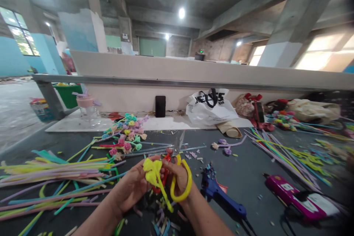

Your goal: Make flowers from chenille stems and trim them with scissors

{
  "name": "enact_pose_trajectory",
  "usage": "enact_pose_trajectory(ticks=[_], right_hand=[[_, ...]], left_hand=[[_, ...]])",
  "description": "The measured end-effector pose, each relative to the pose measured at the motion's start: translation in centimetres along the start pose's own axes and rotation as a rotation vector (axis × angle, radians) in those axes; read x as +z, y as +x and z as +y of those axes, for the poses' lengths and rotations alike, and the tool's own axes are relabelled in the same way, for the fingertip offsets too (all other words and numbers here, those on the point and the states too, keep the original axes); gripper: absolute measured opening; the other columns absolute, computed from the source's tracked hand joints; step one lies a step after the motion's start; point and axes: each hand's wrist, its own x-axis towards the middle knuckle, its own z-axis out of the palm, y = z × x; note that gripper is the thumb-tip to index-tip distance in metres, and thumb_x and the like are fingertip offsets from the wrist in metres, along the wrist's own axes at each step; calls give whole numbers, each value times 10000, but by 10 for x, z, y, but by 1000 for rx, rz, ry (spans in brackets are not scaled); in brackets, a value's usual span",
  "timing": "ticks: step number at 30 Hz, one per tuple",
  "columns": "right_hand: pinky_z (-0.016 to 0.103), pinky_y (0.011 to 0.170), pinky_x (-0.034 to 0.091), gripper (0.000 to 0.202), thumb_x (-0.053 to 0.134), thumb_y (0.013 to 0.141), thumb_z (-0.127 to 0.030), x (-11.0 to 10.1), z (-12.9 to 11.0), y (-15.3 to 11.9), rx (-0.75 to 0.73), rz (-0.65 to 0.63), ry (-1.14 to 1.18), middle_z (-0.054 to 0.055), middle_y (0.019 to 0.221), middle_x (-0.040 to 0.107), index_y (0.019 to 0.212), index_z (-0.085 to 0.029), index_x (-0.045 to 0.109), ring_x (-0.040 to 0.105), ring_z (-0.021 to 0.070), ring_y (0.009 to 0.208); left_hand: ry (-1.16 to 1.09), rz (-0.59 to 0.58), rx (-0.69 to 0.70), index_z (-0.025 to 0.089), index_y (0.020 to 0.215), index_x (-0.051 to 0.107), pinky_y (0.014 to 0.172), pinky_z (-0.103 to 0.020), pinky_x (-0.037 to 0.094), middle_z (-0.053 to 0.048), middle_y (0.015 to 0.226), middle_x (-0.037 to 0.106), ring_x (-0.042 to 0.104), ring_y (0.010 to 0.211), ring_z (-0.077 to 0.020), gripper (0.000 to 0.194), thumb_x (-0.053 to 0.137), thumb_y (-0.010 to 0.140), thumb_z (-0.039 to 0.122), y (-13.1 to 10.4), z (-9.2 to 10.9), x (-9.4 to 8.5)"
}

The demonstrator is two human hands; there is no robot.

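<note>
Near the front middle, my left hand (135, 180) is closed around a yellow pipe-cleaner flower (153, 172), whose stem hangs down to the right. My right hand (179, 173) holds scissors with yellow handles (188, 188); their blades (179, 142) point up and away from me. Something red (166, 171) shows between my hands, partly hidden by the fingers and the flower. Short cut pieces (163, 221) lie on the dark table below my wrists.
Pipe cleaners (55, 173) spread across the left, with finished flowers (128, 136) behind them. A blue glue gun (225, 197) and a magenta device (298, 195) lie right. A phone (160, 106) and white bag (210, 107) stand at the back.
</note>
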Motion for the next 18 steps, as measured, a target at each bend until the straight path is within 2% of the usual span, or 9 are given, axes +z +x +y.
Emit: enact_pose_trajectory(ticks=[4,8,14,18], right_hand=[[185,412,414,558,744,562,-170,-4,-6,1,-28,-12,-38,-42,546,588,1065,-204,504,519,93,436],[200,391,395,596,737,567,-160,-6,-8,-2,-41,-59,-83,-63,520,552,1103,-215,482,484,94,409],[215,383,391,701,752,522,-139,-4,2,-6,6,-103,-154,-50,590,584,1146,-217,440,485,99,406],[206,389,387,719,761,502,-136,0,4,-7,25,-101,-172,-59,597,582,1143,-227,449,486,91,408]], left_hand=[[-100,60,7,141,1093,555,802,-335,480,-105,991,653,623,876,-202,322,547,774,180,2,4,-7],[-66,139,34,139,1036,578,695,-280,504,-97,968,652,626,821,-178,269,546,769,142,3,9,-7],[73,76,121,142,870,573,644,-234,475,-43,800,633,598,684,-119,111,576,764,172,5,4,0],[149,97,174,167,755,523,498,-179,402,18,668,572,522,538,-73,102,617,731,201,6,-2,-1]])
